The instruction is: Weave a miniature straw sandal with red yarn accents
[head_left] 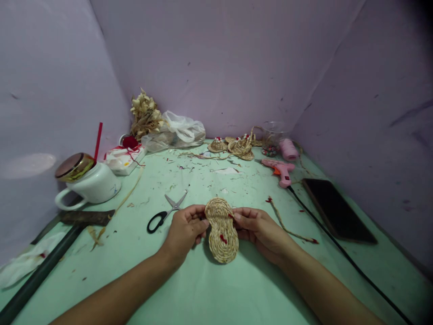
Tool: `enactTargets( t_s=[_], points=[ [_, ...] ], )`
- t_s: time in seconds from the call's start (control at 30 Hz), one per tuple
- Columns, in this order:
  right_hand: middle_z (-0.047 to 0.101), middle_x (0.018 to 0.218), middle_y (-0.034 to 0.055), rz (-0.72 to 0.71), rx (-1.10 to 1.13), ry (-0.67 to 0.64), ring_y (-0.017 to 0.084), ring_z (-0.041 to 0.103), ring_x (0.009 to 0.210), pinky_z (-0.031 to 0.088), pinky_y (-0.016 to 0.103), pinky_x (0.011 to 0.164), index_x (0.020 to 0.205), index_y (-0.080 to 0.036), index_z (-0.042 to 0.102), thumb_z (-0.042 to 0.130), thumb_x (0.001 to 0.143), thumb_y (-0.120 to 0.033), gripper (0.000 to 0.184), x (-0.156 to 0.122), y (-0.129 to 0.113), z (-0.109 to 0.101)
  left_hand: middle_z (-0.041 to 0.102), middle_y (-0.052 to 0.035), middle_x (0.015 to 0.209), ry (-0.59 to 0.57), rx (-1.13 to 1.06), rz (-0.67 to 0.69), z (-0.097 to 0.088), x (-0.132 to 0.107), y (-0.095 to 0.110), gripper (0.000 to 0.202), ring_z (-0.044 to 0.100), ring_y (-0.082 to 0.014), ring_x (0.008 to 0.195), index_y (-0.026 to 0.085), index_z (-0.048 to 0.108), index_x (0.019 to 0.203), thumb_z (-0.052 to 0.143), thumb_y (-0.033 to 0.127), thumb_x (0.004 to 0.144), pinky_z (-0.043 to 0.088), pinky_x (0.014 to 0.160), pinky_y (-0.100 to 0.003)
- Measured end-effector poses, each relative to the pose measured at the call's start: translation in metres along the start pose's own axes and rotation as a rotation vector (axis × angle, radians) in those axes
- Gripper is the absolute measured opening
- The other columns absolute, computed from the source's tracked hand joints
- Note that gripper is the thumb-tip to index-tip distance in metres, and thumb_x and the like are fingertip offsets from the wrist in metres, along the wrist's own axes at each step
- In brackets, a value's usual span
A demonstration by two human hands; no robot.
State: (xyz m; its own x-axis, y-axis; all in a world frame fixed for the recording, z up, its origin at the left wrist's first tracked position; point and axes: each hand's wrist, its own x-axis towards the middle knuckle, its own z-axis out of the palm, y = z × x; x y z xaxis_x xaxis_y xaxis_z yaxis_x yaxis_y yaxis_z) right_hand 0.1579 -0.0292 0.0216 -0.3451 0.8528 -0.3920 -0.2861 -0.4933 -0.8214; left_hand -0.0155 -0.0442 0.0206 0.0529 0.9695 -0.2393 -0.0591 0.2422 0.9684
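A small woven straw sole [221, 230], shaped like a figure eight with a red speck on it, is held just above the pale green table [216, 289]. My left hand [184, 230] pinches its left edge with curled fingers. My right hand [257, 228] grips its right edge at the narrow waist, thumb on top. Black-handled scissors [165, 212] lie just left of my left hand.
A pink glue gun [280, 170] with a black cord [338, 253] lies at the back right, beside a dark phone [338, 210]. Finished straw pieces [237, 146], a pink spool [288, 149], a white mug [91, 183], a hammer [84, 218], and a plastic bag [176, 133] line the back and left.
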Motion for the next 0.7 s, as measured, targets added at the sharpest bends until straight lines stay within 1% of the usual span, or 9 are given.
enactTargets(
  t_s=[0.27, 0.47, 0.6, 0.7],
  points=[
    [0.066, 0.067, 0.0083, -0.005, -0.006, 0.001, 0.014, 0.059, 0.061, 0.045, 0.027, 0.062, 0.076, -0.009, 0.065, 0.069, 0.063, -0.021, 0.018, -0.0007, 0.0001, 0.0007, 0.050, 0.0046, 0.048, 0.003, 0.034, -0.002, 0.0014, -0.0014, 0.0016, 0.031, 0.038, -0.0045, 0.036, 0.010, 0.055, 0.088, 0.061, 0.023, 0.061, 0.029, 0.034, -0.016],
    [0.064, 0.065, 0.0070, -0.004, -0.002, 0.011, 0.013, 0.058, 0.059, 0.045, 0.027, 0.063, 0.073, -0.010, 0.064, 0.070, 0.062, -0.022, 0.017, 0.0004, 0.0005, 0.0006, 0.050, 0.0045, 0.049, -0.030, 0.050, 0.004, -0.0012, 0.0005, -0.0014, 0.032, 0.039, -0.0049, 0.037, 0.010, 0.054, 0.089, 0.061, 0.023, 0.061, 0.029, 0.034, -0.017],
    [0.064, 0.065, 0.0069, -0.010, 0.002, 0.013, 0.013, 0.058, 0.059, 0.044, 0.028, 0.062, 0.072, -0.010, 0.062, 0.069, 0.061, -0.022, 0.018, -0.0002, 0.0003, 0.0013, 0.049, 0.0049, 0.048, -0.026, 0.062, -0.002, -0.0008, 0.0014, -0.0024, 0.031, 0.037, -0.0041, 0.036, 0.010, 0.054, 0.090, 0.061, 0.023, 0.062, 0.029, 0.034, -0.016],
    [0.063, 0.063, 0.0060, -0.007, 0.014, 0.032, 0.013, 0.057, 0.058, 0.044, 0.027, 0.060, 0.070, -0.010, 0.061, 0.070, 0.061, -0.021, 0.017, -0.0005, -0.0001, 0.0023, 0.050, 0.0041, 0.051, -0.023, 0.046, 0.000, -0.0001, 0.0013, -0.0027, 0.030, 0.039, -0.0045, 0.038, 0.011, 0.054, 0.089, 0.061, 0.023, 0.062, 0.029, 0.034, -0.016]
  ],
)
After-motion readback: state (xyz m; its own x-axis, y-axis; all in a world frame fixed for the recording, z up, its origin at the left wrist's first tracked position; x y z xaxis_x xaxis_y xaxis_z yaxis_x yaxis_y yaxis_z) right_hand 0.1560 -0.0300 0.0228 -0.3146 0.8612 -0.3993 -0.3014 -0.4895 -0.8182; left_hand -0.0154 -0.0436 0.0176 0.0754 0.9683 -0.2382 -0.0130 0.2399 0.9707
